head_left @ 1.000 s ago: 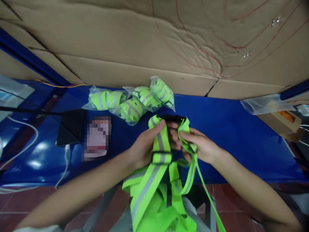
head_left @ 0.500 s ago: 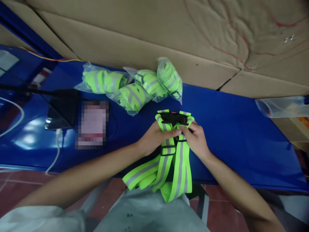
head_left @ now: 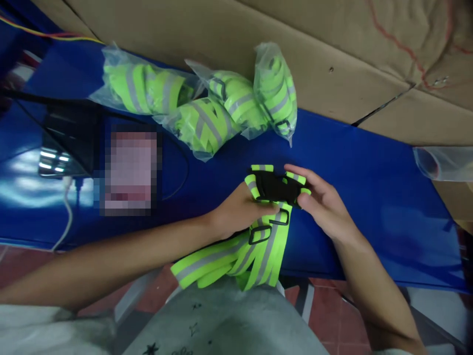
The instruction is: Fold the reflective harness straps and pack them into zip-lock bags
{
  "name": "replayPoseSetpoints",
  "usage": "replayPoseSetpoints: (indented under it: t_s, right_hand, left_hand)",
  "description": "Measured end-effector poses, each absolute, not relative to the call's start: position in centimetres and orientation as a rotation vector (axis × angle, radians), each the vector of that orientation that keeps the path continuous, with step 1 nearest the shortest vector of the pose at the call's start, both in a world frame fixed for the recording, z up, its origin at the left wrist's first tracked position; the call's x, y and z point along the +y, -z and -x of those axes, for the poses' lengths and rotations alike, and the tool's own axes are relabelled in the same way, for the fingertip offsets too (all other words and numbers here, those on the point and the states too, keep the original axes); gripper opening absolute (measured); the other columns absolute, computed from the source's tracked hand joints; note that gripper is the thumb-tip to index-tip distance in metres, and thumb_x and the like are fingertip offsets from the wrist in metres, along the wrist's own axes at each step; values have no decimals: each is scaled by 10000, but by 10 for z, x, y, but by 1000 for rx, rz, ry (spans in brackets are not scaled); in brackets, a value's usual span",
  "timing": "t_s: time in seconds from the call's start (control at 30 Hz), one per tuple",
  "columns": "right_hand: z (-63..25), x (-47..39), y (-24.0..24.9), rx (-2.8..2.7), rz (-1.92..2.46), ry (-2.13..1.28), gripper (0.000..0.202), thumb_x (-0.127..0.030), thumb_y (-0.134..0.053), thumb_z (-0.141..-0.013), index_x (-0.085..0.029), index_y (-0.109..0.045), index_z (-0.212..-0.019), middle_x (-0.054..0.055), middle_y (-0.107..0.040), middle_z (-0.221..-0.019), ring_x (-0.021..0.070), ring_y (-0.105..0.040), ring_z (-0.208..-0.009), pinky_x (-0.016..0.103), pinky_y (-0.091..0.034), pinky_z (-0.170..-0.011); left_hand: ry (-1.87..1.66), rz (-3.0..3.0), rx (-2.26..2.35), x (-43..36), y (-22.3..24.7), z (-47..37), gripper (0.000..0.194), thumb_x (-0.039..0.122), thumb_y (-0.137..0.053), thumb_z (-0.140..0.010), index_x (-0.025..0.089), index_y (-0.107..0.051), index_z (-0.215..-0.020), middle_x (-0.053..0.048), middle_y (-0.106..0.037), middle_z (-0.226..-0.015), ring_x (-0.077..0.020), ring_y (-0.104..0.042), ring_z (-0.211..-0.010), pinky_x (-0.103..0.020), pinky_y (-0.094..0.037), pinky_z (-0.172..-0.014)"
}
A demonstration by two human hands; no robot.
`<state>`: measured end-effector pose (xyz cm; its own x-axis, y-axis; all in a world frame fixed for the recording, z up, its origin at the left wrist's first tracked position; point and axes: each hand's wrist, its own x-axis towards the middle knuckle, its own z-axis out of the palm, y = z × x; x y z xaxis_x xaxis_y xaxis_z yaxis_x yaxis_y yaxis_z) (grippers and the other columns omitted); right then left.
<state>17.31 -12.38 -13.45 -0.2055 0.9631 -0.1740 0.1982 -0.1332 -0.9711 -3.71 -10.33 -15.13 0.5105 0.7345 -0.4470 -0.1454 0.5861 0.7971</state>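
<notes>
Fluorescent green straps (head_left: 271, 251) with grey stripes hang in folds over the front edge of the blue table, their lower ends near the person's lap. A black buckle (head_left: 279, 188) joins them at the top. My left hand (head_left: 242, 209) is closed round the strap bundle just below the buckle, thumb across the front. At the buckle's right end, my right hand (head_left: 321, 199) pinches the strap loop between thumb and fingers. Two black sliders (head_left: 260, 234) sit on the straps beneath my left thumb.
Several clear bags of green straps (head_left: 207, 125) lie at the back of the blue table (head_left: 354, 207), against cardboard (head_left: 295, 59). A black device (head_left: 70, 143) with cables and a blurred-out flat object (head_left: 131, 170) are at left. A plastic sleeve (head_left: 439, 162) lies at right.
My right hand has moved off the strap middle to the buckle's right end. The left hand keeps its hold. The view has shifted closer to the table.
</notes>
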Motion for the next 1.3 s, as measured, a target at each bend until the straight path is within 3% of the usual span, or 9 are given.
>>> replayPoseSetpoints:
  t_s: [0.17,0.33,0.5,0.6,0.7,0.83,1.03,1.17,1.3]
  right_hand:
    - [-165,-125,136,-1375,1441,-1379,366,-373,-941,-715,-234,-714,-966,-35,-720,-840,108,-666,-736,195,-542,-644]
    - [-166,-127,133,-1347,1431,-1264,336,-335,-899,-780,-261,-696,-1039,-32,-756,-947,75,-610,-553,191,-488,-446]
    - [-160,-136,128,-1492,1392,-899,335,-275,-854,-843,-305,-728,-1152,-10,-786,-1053,144,-747,-796,207,-592,-551]
    - [-160,-141,128,-1590,1391,-725,426,-240,-836,-861,-348,-719,-1256,-14,-783,-1146,136,-735,-695,222,-579,-471]
    - [-167,-138,131,-1771,1270,-439,480,-160,-791,-885,-372,-711,-1309,-12,-767,-1241,226,-784,-956,347,-693,-773]
    - [-180,-125,136,-2093,1063,-370,464,-103,-599,-986,-353,-696,-1365,0,-689,-1415,289,-638,-1351,518,-548,-1156]
    - [-189,-116,130,-2212,1007,-731,516,-104,-521,-1004,-367,-645,-1431,-17,-549,-1574,282,-471,-1514,571,-393,-1274]
    - [-190,-119,121,-1915,1035,-1038,401,-308,-645,-982,-385,-689,-1373,-28,-541,-1583,303,-457,-1521,538,-346,-1303]
    - [-189,-120,131,-1573,1170,-1189,631,-434,-787,-890,-360,-578,-1481,17,-580,-1529,267,-575,-1402,433,-518,-1162]
  left_hand:
    - [-429,-557,766,-108,147,37,410,129,-899,-649,181,-782,-1038,-10,-782,-909,-151,-694,-815,-289,-529,-802]
    - [-309,-327,472,-110,153,36,327,195,-863,-748,183,-801,-1069,-73,-811,-1016,-202,-751,-926,-330,-565,-905]
    - [-164,-164,274,-118,166,34,365,238,-767,-816,174,-779,-1174,-102,-789,-1202,-236,-734,-1134,-368,-557,-1022]
    - [-100,-152,195,-119,163,38,410,298,-757,-828,189,-751,-1223,-98,-790,-1189,-252,-739,-1114,-411,-559,-1028]
    - [-54,-216,164,-113,155,43,436,363,-824,-781,181,-766,-1173,-93,-787,-1172,-274,-742,-1083,-417,-576,-1006]
    - [-147,-262,256,-103,152,45,387,425,-853,-785,141,-790,-1041,-94,-784,-1109,-237,-737,-1031,-343,-589,-950]
    - [-197,-268,412,-101,158,35,703,785,-596,-880,122,-783,-1023,-136,-786,-1045,-221,-713,-1001,-336,-575,-922]
    - [-199,-318,506,-103,157,36,659,749,-598,-906,127,-776,-1034,-146,-787,-1052,-225,-724,-936,-356,-578,-876]
    - [-211,-353,475,-105,155,38,490,574,-684,-939,145,-744,-1167,-151,-786,-1108,-223,-738,-895,-383,-596,-858]
